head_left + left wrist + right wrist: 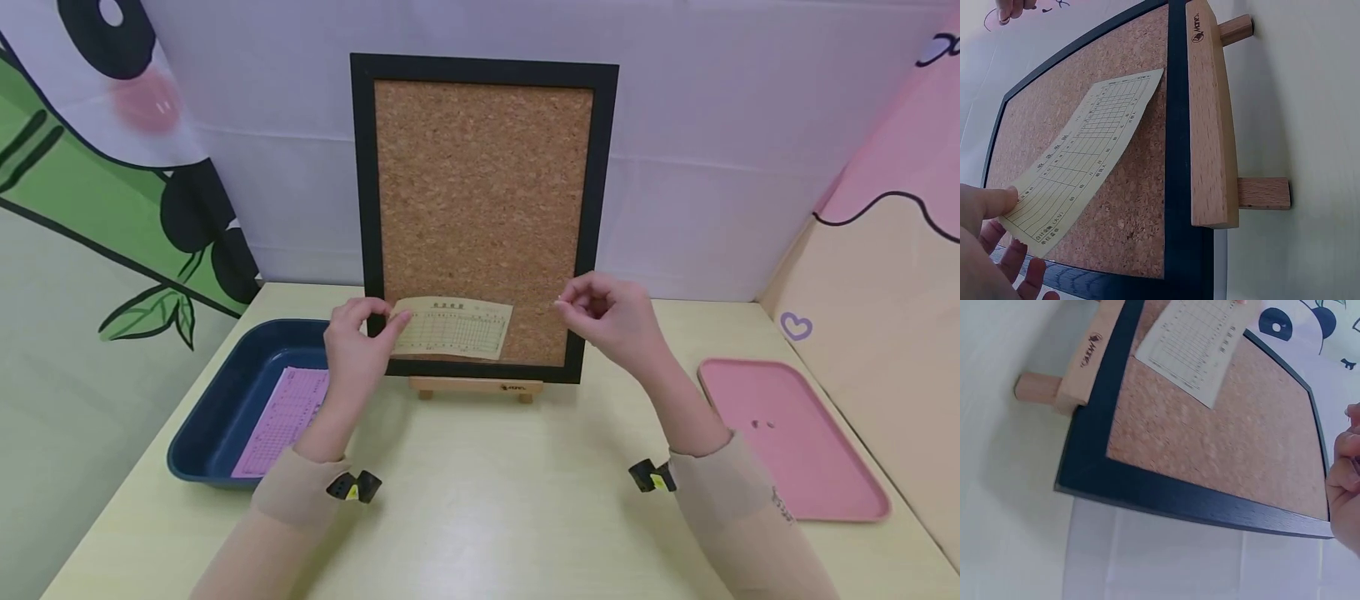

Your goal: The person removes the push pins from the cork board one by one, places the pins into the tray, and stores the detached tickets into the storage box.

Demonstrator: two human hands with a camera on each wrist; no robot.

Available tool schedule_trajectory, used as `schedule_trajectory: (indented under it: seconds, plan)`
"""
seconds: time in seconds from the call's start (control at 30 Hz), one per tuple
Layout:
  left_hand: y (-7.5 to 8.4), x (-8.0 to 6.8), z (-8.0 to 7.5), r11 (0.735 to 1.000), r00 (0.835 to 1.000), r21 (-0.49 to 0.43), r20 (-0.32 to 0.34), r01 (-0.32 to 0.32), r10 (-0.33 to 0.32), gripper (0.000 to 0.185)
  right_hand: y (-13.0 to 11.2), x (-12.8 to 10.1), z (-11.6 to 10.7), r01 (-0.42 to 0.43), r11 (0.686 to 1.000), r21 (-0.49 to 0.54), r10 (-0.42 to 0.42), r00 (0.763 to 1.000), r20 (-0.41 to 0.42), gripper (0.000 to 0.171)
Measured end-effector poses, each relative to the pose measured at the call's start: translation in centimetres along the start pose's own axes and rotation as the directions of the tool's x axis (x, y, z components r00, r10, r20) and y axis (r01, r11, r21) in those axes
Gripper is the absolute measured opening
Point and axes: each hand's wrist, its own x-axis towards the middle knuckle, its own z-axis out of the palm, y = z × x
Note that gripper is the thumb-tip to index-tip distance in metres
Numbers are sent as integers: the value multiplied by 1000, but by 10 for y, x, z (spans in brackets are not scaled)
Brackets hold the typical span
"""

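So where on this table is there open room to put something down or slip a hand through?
The table lies bare between the two forearms, in front of the wooden stand. The pink tray is nearly bare, with only small specks. It is crowded at the cork board, where the left hand holds the yellow slip, and the blue tray holds a pink sheet.

This looks like a staged recording booth rather than a lived-in room. A pale table (480,500) is walled in by hung white cloth (720,167), with a cartoon panda panel (112,125) on the left and a pink-and-tan panel (892,250) on the right. A cork board (483,192) on a small wooden easel (476,387) suggests, perhaps, an office exercise.
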Motion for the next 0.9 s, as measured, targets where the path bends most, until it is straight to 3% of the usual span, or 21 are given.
schedule_trajectory:
  seconds: [0.3, 0.57, 0.73, 0.9]
  plan:
    - [10, -2, -15, 998, 996, 62, 92, -7, 1, 28, -6, -20, -35, 18, 998, -52, -22, 997, -73, 9]
    - [23, -2, -32, 990, 993, 108, 87, -92, 83, 23, -4, -39, -68, 15, 996, -83, -27, 991, -134, 14]
    - [29, 0, -43, 974, 984, 145, 57, -174, 168, 18, -2, -50, -86, 21, 993, -113, -35, 991, -127, 12]
    - [34, 2, -55, 966, 980, 165, 68, -198, 189, 17, -1, -62, -103, 7, 985, -171, -32, 989, -146, 17]
